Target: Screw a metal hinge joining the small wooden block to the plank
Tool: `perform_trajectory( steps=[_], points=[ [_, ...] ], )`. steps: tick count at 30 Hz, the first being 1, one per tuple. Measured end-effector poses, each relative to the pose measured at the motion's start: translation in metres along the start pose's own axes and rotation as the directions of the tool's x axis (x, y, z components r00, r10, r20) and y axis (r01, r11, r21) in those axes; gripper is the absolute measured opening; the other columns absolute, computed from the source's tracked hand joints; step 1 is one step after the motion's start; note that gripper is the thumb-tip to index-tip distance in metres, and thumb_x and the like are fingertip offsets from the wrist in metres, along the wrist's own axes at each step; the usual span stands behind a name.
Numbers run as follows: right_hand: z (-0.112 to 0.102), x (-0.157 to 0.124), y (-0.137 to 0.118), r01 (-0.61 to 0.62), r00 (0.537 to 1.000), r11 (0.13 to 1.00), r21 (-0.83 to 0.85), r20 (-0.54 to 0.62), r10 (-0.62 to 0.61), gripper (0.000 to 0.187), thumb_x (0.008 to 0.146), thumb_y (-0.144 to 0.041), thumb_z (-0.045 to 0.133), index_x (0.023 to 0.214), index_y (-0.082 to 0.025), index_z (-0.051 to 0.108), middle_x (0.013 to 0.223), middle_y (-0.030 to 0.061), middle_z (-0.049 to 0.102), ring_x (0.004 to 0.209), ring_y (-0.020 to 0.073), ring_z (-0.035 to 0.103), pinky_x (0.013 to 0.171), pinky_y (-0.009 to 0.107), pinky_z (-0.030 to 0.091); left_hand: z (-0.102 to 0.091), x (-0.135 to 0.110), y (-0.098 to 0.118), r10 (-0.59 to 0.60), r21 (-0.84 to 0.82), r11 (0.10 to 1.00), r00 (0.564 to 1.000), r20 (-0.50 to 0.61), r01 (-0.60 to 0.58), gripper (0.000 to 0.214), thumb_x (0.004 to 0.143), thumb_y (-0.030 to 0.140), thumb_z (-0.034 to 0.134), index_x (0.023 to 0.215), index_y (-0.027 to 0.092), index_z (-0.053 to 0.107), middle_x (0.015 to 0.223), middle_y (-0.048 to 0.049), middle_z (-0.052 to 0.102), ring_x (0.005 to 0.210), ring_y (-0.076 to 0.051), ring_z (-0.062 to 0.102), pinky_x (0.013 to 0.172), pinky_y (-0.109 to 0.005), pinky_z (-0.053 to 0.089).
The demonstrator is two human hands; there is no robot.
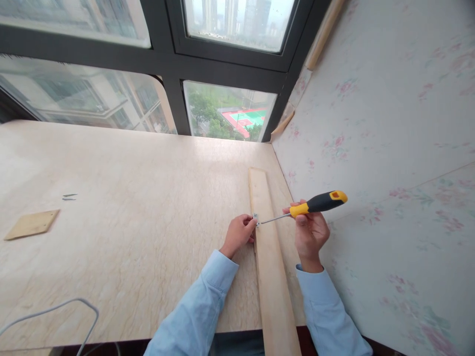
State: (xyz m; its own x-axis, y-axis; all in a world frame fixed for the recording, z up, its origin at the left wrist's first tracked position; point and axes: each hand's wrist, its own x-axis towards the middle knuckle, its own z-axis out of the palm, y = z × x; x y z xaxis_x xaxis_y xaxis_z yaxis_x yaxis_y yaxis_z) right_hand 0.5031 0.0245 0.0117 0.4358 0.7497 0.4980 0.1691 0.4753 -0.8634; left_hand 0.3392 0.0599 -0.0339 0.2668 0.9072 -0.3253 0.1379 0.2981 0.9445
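Observation:
A long pale wooden board lies lengthwise on the marbled ledge, its near end reaching past the front edge. My left hand is closed at the board's left edge, its fingers pinching a small metal bracket against the wood. In my right hand is a screwdriver with a yellow and black handle. Its shaft slants down to the left, and the tip is at or very near the bracket. Whether a screw sits under the tip is too small to tell.
To the left lie a small wooden plate and two thin metal pieces. A grey cable loops over the front left edge. A papered wall rises close to my right; dark-framed windows stand behind the ledge.

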Motion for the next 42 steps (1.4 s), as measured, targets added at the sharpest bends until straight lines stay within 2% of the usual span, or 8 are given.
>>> perform_trajectory(
  steps=[3,12,36,42],
  points=[
    [-0.003,0.001,0.001,-0.004,1.0,1.0,-0.017,0.008,0.004,0.03,0.088,-0.038,0.066,0.113,-0.021,0.065,0.097,0.0069,0.072,0.08,0.0239,0.074,0.078,0.046,0.062,0.0,0.001,-0.001,0.0,-0.007,1.0,1.0,0.002,0.0,0.023,0.086,0.034,0.059,0.09,0.012,0.067,0.082,-0.0057,0.067,0.058,-0.013,0.062,0.045,-0.022,0.053],
    [-0.002,-0.005,0.008,-0.029,0.991,0.998,-0.062,0.13,0.037,0.025,0.088,-0.036,0.065,0.109,-0.022,0.065,0.104,0.0071,0.072,0.085,0.0254,0.074,0.087,0.049,0.06,0.002,0.003,-0.003,0.006,-0.03,1.0,1.0,0.002,-0.006,0.023,0.085,0.034,0.062,0.09,0.012,0.067,0.081,-0.0055,0.068,0.06,-0.014,0.063,0.045,-0.022,0.054],
    [-0.004,-0.007,0.012,0.001,0.989,1.0,-0.005,0.148,0.0,0.024,0.087,-0.031,0.069,0.109,-0.022,0.067,0.1,0.0056,0.075,0.086,0.0254,0.075,0.085,0.046,0.061,0.002,0.001,-0.002,0.0,-0.016,1.0,1.0,-0.011,0.0,0.022,0.086,0.032,0.06,0.092,0.012,0.067,0.084,-0.0063,0.069,0.063,-0.015,0.064,0.046,-0.024,0.055],
    [-0.004,-0.007,0.013,0.001,0.987,1.0,0.004,0.158,-0.002,0.025,0.088,-0.03,0.068,0.111,-0.022,0.067,0.101,0.0058,0.075,0.085,0.0249,0.075,0.08,0.043,0.062,0.003,0.002,-0.004,0.0,-0.02,1.0,1.0,-0.013,-0.001,0.022,0.086,0.031,0.06,0.091,0.011,0.067,0.083,-0.0065,0.069,0.063,-0.016,0.065,0.045,-0.025,0.055]
  ],
)
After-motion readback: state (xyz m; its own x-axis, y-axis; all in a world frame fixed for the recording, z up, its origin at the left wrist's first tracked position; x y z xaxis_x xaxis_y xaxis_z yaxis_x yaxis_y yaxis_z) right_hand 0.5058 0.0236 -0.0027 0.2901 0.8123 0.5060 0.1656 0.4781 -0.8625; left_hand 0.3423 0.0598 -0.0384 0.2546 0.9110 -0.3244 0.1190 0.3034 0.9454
